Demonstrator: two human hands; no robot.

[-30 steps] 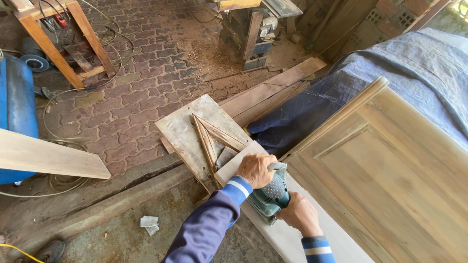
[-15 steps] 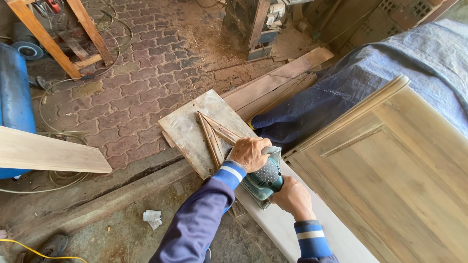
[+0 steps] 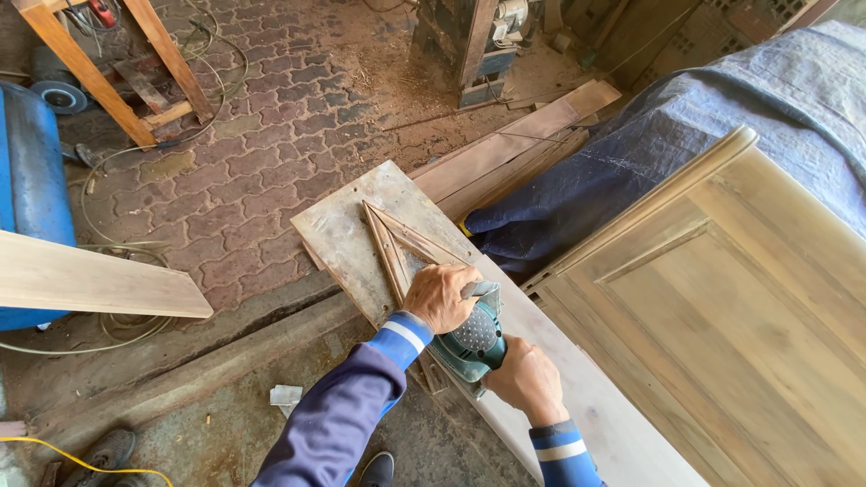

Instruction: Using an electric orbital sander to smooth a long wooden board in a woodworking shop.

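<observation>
At the far left, a blue drum [image 3: 32, 180] stands behind a pale plank [image 3: 90, 281] that juts in from the edge, with loose cable coiled on the brick paving [image 3: 244, 171] beneath it. Moving right, a worn square board [image 3: 347, 236] lies on the ground with a triangular wooden frame [image 3: 397, 245] resting on top. Your left hand [image 3: 440, 297] is closed over the front of the teal power sander [image 3: 471, 341], gripping its top. The sander sits on the near end of a long pale board [image 3: 595, 410], close to the board's left edge. Your right hand [image 3: 526, 380] is wrapped around the sander's rear grip, just behind it. Further right, a panelled wooden door [image 3: 722, 316] lies flat beside the board, with a blue-grey tarp [image 3: 722, 117] bunched beyond it.
</observation>
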